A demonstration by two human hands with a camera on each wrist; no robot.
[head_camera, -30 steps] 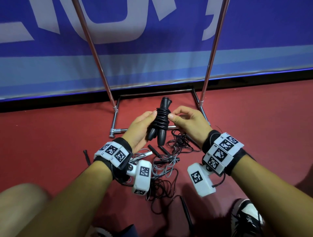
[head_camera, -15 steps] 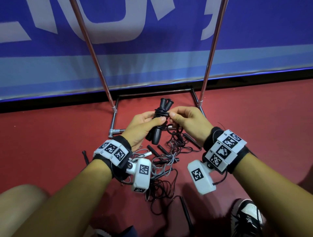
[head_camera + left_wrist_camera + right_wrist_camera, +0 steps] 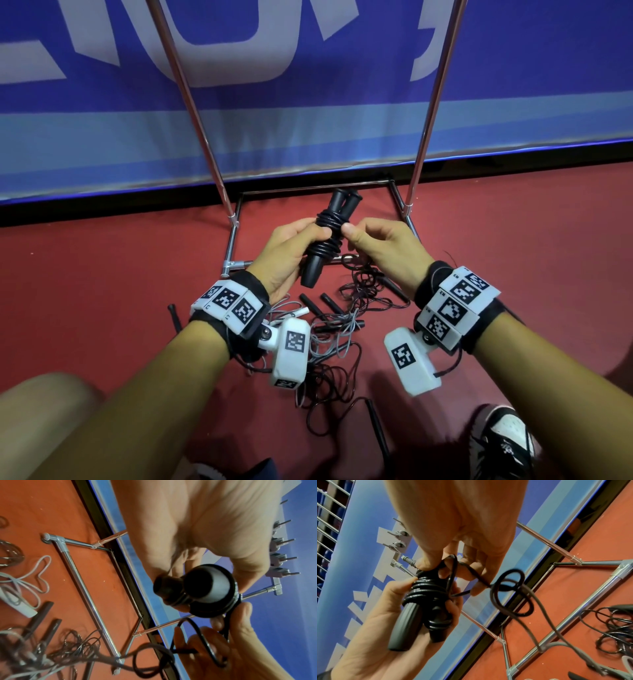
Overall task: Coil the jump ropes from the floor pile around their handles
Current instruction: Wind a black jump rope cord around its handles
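My left hand (image 3: 291,251) grips two black jump rope handles (image 3: 325,240) held together above the floor, with black rope coiled round their middle (image 3: 426,592). My right hand (image 3: 373,243) pinches the free end of that rope (image 3: 452,572) beside the coil, a loop of it running through its fingers (image 3: 202,639). From the left wrist the butts of the handles (image 3: 193,586) face the camera. Below the hands lies the floor pile (image 3: 346,329): tangled black and grey ropes with loose black handles.
A chrome tube rack base (image 3: 236,250) stands on the red floor (image 3: 102,291) just beyond my hands, its two uprights (image 3: 191,102) rising against a blue banner (image 3: 308,120). A black and white shoe (image 3: 503,442) is at the bottom right, a knee (image 3: 41,411) at the bottom left.
The handle bundle has been tilted and raised slightly between my hands. My right hand has brought the rope end round close against the coil.
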